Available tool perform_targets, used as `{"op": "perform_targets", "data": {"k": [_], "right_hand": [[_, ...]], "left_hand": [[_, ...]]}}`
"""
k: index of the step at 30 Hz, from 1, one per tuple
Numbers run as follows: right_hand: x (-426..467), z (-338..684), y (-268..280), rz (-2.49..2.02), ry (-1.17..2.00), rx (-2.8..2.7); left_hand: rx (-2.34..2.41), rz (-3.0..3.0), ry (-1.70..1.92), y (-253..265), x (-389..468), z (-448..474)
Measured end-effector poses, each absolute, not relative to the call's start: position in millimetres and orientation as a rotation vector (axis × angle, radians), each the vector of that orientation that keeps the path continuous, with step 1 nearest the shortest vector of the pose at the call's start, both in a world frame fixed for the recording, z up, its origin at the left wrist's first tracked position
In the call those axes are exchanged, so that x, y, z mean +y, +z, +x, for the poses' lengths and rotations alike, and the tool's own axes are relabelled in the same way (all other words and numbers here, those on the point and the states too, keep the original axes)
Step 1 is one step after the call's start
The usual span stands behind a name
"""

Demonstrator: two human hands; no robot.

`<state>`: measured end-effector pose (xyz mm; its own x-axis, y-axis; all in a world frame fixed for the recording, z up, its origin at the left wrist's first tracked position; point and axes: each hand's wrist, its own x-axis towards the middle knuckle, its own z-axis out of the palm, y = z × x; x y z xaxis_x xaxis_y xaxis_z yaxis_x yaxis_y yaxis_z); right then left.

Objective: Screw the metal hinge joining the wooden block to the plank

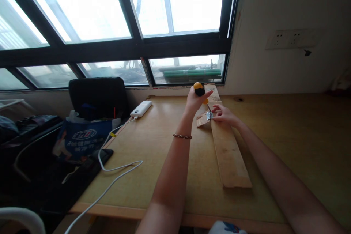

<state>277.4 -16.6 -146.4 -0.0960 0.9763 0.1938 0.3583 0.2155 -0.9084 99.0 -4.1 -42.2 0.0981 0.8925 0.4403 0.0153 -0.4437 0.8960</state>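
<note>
My left hand [195,100] grips a screwdriver with a yellow and black handle [199,89], held upright with its tip down at a small metal hinge [209,115]. The hinge sits on the left edge of a long wooden plank [229,153] that lies on the table [153,146], beside a small scrap of wood or cardboard [202,120]. My right hand [223,113] rests on the plank with its fingertips pressing on the hinge. A braided bracelet circles my left wrist.
A white power bank [140,109] lies at the table's far left, its white cable [115,170] trailing off the front edge. A black chair [97,97] with a blue bag [82,140] stands to the left. Windows behind; wall sockets [287,38] at the right.
</note>
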Motion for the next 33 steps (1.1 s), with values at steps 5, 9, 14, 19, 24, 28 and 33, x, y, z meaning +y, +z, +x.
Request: {"op": "perform_targets", "data": {"k": [5,9,14,19,24,28,33], "right_hand": [[-17.0,277.5,-146.4,-1.283,0.887,-1.62],[-17.4,277.1,-146.3,-1.287,0.895,-1.616],[-16.2,277.2,-147.5,-1.281,0.886,-1.611],[-15.5,277.9,-148.4,-1.29,0.873,-1.607],[-16.7,277.2,-147.2,-1.298,0.875,-1.603],[-17.6,276.3,-146.2,-1.294,0.895,-1.599],[-17.5,276.7,-146.4,-1.288,0.898,-1.6]], "left_hand": [[1.012,1.616,1.535,-42.5,0.0,97.1],[0.905,1.538,1.476,-40.8,0.2,96.5],[0.665,1.473,1.429,-41.1,0.4,99.3],[0.717,1.43,1.48,-42.4,2.6,101.9],[0.837,1.391,1.57,-42.1,1.6,100.4],[0.909,1.44,1.597,-41.6,0.2,98.5],[0.948,1.518,1.587,-42.4,1.6,97.2]]}}
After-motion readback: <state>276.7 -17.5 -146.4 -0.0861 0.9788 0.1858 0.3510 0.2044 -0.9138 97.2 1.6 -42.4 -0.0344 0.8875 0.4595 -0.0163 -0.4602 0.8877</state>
